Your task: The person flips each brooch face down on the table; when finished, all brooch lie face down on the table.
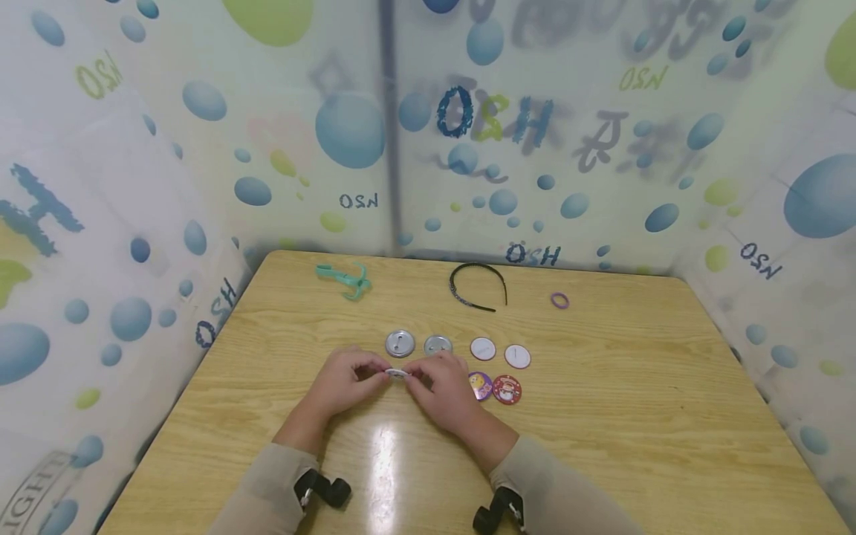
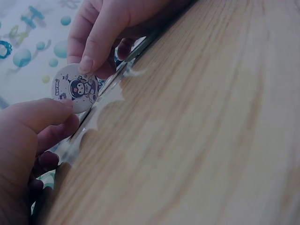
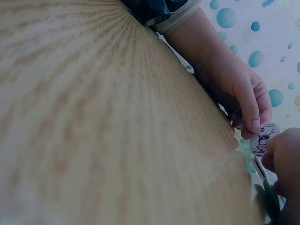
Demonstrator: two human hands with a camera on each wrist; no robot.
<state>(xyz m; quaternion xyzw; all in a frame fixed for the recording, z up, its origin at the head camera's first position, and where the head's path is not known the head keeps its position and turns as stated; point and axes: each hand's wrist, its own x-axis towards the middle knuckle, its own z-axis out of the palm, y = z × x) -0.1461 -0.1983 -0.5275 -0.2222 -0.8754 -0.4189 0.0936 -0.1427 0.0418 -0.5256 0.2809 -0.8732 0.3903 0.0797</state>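
A round white button badge (image 2: 77, 89) with a dark cartoon figure printed on it is tilted up between both hands. My left hand (image 1: 345, 381) pinches one edge of it between thumb and fingers. On the opposite edge, my right hand (image 1: 441, 388) pinches it the same way. Just beyond the hands lie two silver-backed badges, one in full view (image 1: 400, 343) and one (image 1: 438, 345) partly behind the right hand. Beside the right hand are a purple badge (image 1: 480, 386), partly covered, and a red badge (image 1: 507, 389) with a cartoon face.
Two white discs with red rims (image 1: 483, 348) lie right of the silver badges. Along the table's (image 1: 635, 416) far side are a teal claw-like object (image 1: 344, 280), a black headband (image 1: 455, 286) and a purple ring (image 1: 559, 300). Printed curtains (image 1: 301, 171) stand behind and at both sides.
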